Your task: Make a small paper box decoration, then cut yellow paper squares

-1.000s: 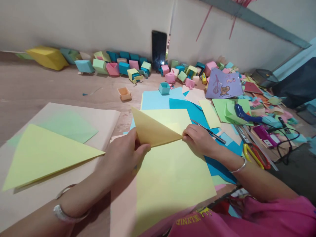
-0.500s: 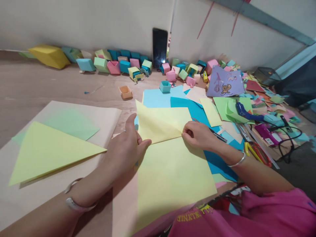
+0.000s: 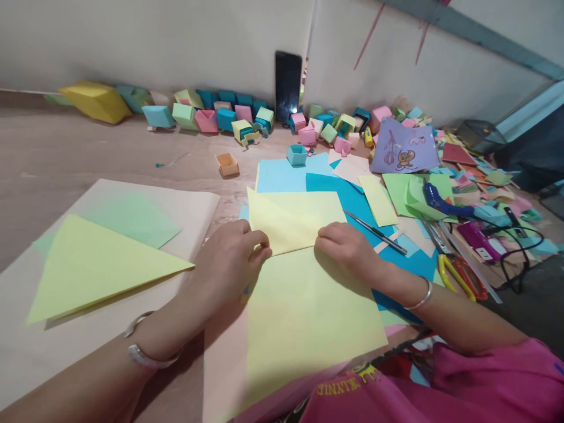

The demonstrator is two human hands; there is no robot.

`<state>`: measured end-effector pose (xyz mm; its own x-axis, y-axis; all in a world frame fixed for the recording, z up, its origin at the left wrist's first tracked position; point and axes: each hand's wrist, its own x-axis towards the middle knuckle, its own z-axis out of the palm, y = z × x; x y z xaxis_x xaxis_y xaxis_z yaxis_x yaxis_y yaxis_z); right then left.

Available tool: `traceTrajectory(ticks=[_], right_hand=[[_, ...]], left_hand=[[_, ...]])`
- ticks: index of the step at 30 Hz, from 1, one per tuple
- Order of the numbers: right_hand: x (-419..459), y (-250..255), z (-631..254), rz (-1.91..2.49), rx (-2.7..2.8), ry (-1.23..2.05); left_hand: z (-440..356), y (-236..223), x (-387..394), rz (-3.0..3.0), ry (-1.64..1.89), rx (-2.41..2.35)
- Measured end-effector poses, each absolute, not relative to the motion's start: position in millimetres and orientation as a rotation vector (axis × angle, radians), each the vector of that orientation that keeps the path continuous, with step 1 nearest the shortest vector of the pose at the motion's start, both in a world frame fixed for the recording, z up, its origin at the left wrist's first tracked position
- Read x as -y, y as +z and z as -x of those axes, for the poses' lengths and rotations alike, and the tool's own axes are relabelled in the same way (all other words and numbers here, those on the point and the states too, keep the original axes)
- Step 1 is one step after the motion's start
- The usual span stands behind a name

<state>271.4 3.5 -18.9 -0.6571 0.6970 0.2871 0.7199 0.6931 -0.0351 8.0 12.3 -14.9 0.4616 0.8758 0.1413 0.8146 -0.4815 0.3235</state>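
Observation:
A large yellow paper sheet [image 3: 304,305] lies in front of me with its far part folded over into a flap [image 3: 288,220]. My left hand [image 3: 231,261] presses the left end of the fold with its fingers closed on the paper's edge. My right hand [image 3: 346,247] rests curled on the right end of the fold, pressing it down. A silver bangle sits on each wrist.
A folded lime-green triangle [image 3: 101,267] lies on a beige sheet [image 3: 53,346] at the left. Blue sheets [image 3: 335,191], a craft knife [image 3: 374,232], yellow-handled scissors [image 3: 460,276], paper scraps and cables crowd the right. Several small paper boxes [image 3: 229,117] and a black phone [image 3: 288,86] line the wall.
The raised yellow flap has come down and now lies nearly flat on the sheet. Both hands have slid inward along the fold and press on it.

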Motion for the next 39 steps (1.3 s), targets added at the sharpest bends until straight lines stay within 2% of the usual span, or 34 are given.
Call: traceTrajectory(ticks=[4,9,20,27,33,39], right_hand=[[10.0,-14.8,-263.1,0.965,2.774,-0.518],[18.1,-10.9,-251.5,1.028,2.833,-0.595],[23.1,-26.1,-278.2,1.208,2.773,-0.490],[20.5,-30.2,-286.6,1.143,2.673,-0.401],[21.4,-33.3,-292.2,1.116,2.579,-0.206],[24.5,-37.4,-293.3,1.227,2.516,-0.106]], left_hand=[[-14.1,-11.1,-8.2,-2.738,0.415,-1.044],[-22.8,-5.4,-3.1,-2.987,0.139,-0.960],[-30.4,11.6,20.1,-3.081,-0.265,-1.049],[-29.9,26.1,25.0,-3.031,-0.480,-1.125],[-26.1,19.7,18.1,-2.993,-0.456,-1.140],[-15.2,5.7,8.8,-2.995,-0.193,-1.134]])
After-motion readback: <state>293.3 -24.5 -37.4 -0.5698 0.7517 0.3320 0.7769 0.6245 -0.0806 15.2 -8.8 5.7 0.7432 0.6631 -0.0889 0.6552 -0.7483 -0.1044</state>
